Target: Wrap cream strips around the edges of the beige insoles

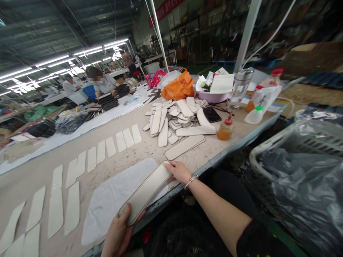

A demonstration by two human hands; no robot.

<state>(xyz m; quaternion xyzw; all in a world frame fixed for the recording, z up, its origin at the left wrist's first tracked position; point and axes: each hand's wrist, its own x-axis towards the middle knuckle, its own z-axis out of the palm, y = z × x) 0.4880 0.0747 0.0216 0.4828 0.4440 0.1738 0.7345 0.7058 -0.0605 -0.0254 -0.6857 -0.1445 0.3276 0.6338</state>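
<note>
Between my two hands I hold a long cream strip (147,189) with rounded corners and a dark edge. My left hand (121,228) grips its near end, thumb on top and fingers underneath. At the far end, my right hand (180,172), with a bracelet at the wrist, pinches the corner. Under the strip a white sheet (107,200) lies on the table (150,151). Two similar strips (184,147) lie overlapped just beyond my right hand. Behind them is a loose pile of such strips (171,119).
Flat pale pieces (72,171) lie in rows at left. A squeeze bottle of orange liquid (225,129), a phone (212,114), a glass jar (241,89) and an orange bag (178,85) stand or lie rightward and behind. A plastic crate (264,151) is at right. A co-worker (103,84) works across.
</note>
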